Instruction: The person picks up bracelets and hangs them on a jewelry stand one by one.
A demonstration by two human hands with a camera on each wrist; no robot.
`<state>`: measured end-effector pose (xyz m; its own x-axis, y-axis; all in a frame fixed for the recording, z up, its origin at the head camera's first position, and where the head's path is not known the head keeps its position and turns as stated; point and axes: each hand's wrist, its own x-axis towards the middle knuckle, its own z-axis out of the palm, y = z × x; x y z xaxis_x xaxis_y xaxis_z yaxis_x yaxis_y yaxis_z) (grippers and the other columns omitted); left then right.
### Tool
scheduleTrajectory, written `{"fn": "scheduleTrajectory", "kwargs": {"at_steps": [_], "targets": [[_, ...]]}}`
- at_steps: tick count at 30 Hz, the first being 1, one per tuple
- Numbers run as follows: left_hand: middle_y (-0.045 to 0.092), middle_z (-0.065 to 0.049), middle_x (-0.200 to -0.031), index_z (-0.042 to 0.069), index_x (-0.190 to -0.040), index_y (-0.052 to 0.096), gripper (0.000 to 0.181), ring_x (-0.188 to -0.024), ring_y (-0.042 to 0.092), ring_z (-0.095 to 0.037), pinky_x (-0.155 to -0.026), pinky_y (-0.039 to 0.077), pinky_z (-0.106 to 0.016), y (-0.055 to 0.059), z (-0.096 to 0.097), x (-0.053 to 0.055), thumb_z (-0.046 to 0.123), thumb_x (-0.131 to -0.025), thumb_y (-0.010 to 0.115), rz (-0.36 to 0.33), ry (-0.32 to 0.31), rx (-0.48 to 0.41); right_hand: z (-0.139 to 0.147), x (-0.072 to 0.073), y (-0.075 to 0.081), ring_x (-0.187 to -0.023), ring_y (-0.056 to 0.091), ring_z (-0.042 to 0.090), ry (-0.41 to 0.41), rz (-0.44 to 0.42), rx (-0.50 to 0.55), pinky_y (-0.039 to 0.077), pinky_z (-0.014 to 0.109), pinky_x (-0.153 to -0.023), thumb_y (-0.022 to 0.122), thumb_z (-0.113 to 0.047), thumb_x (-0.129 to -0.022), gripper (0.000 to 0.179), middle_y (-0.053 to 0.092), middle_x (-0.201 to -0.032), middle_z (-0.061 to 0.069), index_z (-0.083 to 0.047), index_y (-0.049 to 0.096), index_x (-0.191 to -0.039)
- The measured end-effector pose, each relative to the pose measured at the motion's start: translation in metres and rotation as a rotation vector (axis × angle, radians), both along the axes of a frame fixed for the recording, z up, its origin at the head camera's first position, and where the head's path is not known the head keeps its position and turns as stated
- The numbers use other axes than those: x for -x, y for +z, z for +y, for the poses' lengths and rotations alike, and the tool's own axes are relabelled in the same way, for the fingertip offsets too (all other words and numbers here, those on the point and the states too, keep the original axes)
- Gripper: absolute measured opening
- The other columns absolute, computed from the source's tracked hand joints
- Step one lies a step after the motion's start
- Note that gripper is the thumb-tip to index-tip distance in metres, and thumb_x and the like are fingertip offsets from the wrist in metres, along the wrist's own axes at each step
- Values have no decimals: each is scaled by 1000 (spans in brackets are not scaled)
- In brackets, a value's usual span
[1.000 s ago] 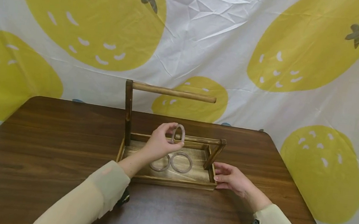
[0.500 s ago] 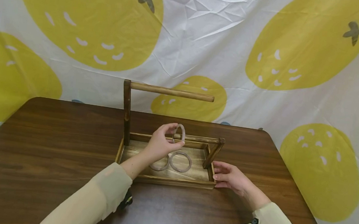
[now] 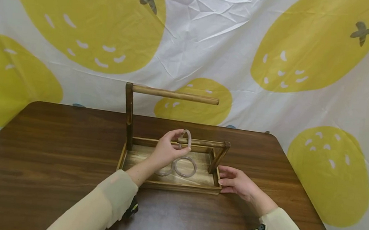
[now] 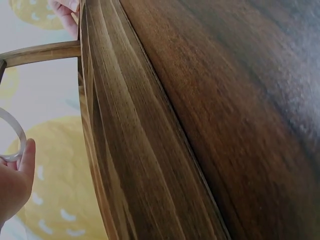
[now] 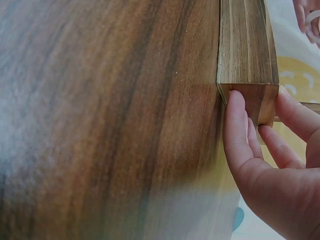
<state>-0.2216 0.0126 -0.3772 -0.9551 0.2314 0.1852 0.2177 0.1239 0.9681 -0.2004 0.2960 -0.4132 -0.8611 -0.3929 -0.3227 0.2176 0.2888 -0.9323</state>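
Observation:
My left hand [image 3: 166, 148] pinches a pale translucent bangle [image 3: 190, 139] between thumb and fingers, upright at the free end of the low wooden bar [image 3: 206, 143]. The bar's tip shows to the left of the bangle, which appears to sit around it. Two more bangles, a right one [image 3: 195, 168] and a partly hidden left one [image 3: 164, 174], lie flat in the wooden tray [image 3: 181, 187] that carries the bar. At the tray's right end, my right hand [image 3: 239, 185] rests its fingertips on the end wall [image 5: 252, 102], thumb at the rim.
From the tray's left end rises a tall post [image 3: 128, 117] with a higher horizontal bar [image 3: 176, 94], free at its right end. A short post [image 3: 219, 157] bears the low bar. Behind the dark wooden table [image 3: 56, 162] hangs a lemon-print cloth [image 3: 211, 40].
My left hand has shifted slightly right and down, carrying the bangle over the low bar's free end. My right hand stays at the tray. The head view has drifted slightly.

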Motion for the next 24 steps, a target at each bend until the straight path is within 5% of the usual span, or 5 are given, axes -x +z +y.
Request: {"fn": "scheduleTrajectory", "kwargs": {"at_steps": [24], "targets": [[40, -20, -139, 4, -139, 41, 62, -111, 54, -45, -88, 52, -40, -8, 12, 3, 11, -83, 67, -46, -21, -94, 0, -1, 1, -82, 61, 11, -8, -9, -6, 56, 32, -76, 57, -2, -90, 67, 51, -118, 17, 13, 18, -143]]}}
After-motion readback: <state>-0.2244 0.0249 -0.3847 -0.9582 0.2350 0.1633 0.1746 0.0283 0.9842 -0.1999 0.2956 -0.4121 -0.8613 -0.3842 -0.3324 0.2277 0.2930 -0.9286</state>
